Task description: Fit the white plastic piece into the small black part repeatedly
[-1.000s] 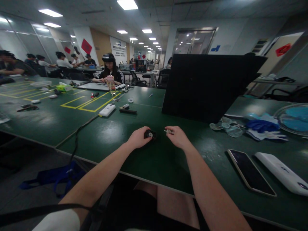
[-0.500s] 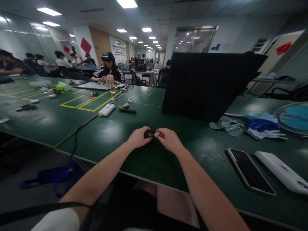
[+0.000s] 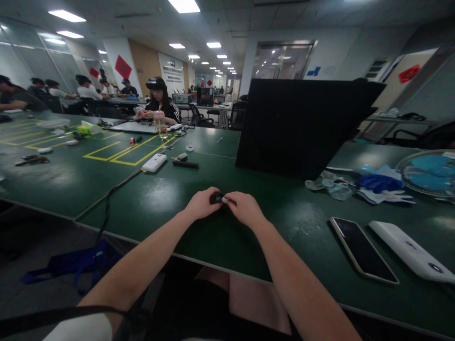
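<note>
My left hand (image 3: 203, 203) is closed around a small black object (image 3: 216, 197), whose kind is too small to make out. Between the fingertips of my right hand (image 3: 244, 207) is a small pale piece (image 3: 224, 200), pressed up against the side of the black object. Both hands are low over the green table (image 3: 227, 241), near its front edge. My fingers hide part of each item.
Beyond my hands a large black panel (image 3: 295, 128) stands upright. To the right lie a phone (image 3: 362, 248), a white power bank (image 3: 408, 248), gloves (image 3: 382, 187) and a fan (image 3: 432, 170). A white device (image 3: 154, 162) and a dark bar (image 3: 185, 164) lie ahead left. A person (image 3: 159, 104) sits opposite.
My right hand has brought the pale piece leftward against the black object, closing the small gap between them. The whole view has shifted slightly.
</note>
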`<act>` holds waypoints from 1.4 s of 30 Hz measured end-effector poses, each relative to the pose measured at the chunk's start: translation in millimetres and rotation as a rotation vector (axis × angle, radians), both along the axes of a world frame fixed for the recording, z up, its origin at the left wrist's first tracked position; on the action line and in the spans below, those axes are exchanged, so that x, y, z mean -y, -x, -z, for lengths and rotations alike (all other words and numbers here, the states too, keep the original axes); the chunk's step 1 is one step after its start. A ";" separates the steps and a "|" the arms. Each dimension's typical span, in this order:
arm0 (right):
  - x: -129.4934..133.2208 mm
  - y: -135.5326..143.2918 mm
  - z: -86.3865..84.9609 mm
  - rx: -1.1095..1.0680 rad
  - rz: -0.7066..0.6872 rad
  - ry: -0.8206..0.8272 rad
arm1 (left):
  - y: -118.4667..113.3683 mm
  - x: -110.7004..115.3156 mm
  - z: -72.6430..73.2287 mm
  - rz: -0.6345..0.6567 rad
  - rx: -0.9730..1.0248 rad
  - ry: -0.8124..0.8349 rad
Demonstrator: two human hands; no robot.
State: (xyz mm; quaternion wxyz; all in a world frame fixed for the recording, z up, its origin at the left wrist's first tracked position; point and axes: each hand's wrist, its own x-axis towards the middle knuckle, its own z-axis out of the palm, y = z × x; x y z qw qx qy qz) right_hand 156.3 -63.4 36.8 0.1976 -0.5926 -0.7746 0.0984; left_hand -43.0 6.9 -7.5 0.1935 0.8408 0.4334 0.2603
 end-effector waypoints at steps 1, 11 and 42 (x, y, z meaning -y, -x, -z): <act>0.1 1.5 0.6 0.004 0.007 0.004 | -0.2 -0.7 1.6 -0.003 0.007 0.004; -3.7 -42.3 2.5 -0.216 0.251 -0.011 | 44.5 -19.9 0.7 -0.017 0.116 0.134; -10.1 -107.8 35.5 -0.366 0.451 0.130 | 141.6 -86.4 11.5 -0.599 0.423 0.053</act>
